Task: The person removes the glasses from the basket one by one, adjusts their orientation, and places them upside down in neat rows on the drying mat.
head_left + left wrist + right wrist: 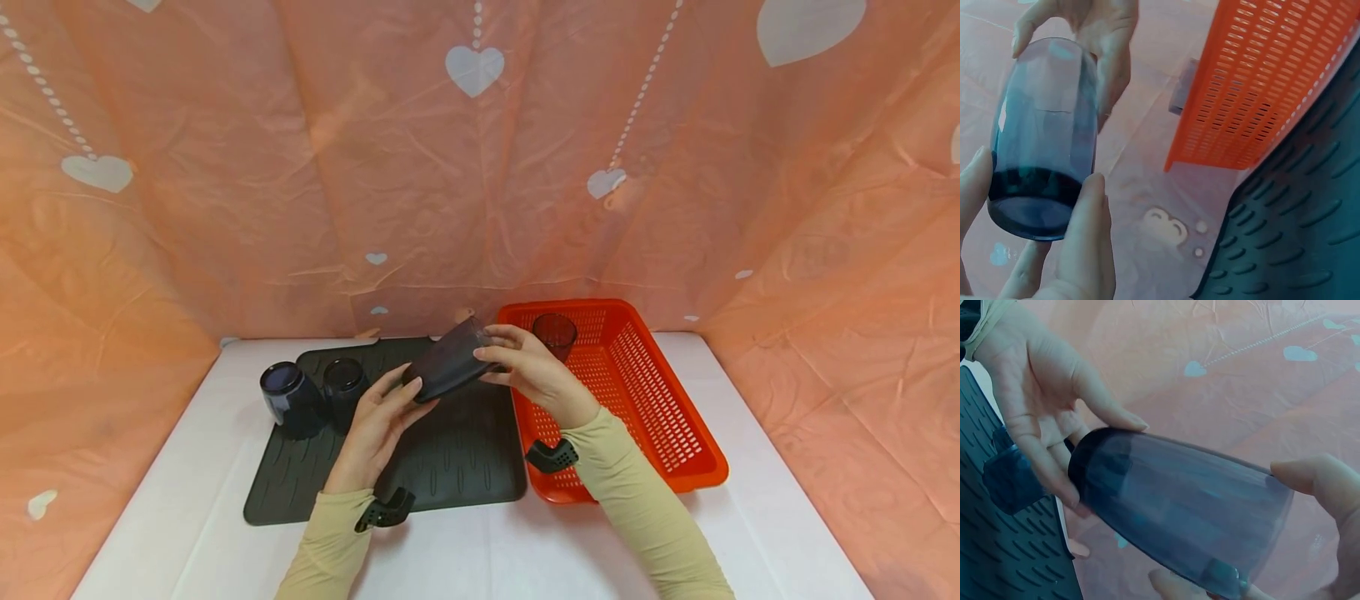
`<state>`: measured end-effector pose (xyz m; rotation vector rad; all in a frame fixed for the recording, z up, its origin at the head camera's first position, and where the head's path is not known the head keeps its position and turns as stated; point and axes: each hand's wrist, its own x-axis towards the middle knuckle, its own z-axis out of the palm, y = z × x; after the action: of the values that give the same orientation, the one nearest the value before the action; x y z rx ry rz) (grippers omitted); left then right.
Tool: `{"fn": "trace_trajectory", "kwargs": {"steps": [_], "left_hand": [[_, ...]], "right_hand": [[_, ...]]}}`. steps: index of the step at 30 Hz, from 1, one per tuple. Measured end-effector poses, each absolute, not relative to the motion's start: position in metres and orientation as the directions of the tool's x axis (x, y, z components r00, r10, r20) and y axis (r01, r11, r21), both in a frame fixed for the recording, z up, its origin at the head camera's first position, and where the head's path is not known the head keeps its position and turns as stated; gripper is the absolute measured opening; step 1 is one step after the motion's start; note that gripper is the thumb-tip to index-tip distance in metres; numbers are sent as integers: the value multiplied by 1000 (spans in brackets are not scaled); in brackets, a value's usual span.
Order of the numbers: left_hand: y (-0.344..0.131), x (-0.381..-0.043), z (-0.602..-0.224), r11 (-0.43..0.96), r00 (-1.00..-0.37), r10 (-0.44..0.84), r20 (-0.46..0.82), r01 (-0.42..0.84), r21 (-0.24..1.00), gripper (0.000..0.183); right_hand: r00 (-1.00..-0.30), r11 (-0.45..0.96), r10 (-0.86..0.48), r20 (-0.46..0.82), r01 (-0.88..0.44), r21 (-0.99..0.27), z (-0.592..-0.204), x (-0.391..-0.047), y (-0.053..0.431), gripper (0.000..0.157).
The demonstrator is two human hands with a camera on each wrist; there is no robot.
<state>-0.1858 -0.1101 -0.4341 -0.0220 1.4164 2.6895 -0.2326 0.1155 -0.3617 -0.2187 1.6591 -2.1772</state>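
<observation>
A dark, see-through drinking glass (448, 358) is held tilted in the air between both hands, above the dark drying mat (450, 454). My left hand (378, 421) grips its thick base, with the thumb and fingers on either side, as the left wrist view shows. At the rim end, my right hand (536, 371) pinches the glass between thumb and fingers. Two more dark glasses stand upside down at the mat's left: one glass (288, 400) at the edge and another glass (344, 387) beside it.
An orange-red perforated plastic basket (667, 417) stands at the right, against the mat's edge. One glass (555, 332) is in its far left corner. Under everything lies a white tabletop (450, 550). A peach curtain (420, 167) with pale hearts rises behind and at both sides.
</observation>
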Motion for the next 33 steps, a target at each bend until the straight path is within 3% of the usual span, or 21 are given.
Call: {"fn": "trace_trajectory", "kwargs": {"steps": [10, 22, 33], "left_hand": [[-111, -186, -426, -616, -996, 51, -72, -88, 783, 49], [-112, -183, -422, -581, -999, 10, -42, -40, 813, 47], [-114, -180, -419, -562, -1000, 14, -15, -20, 827, 60]], "right_hand": [[-880, -132, -453, -143, 225, -966, -363, -234, 124, 56], [-842, -45, -511, -172, 226, -973, -364, -233, 134, 63], [-831, -82, -534, -157, 236, -968, -365, -232, 135, 61]]}}
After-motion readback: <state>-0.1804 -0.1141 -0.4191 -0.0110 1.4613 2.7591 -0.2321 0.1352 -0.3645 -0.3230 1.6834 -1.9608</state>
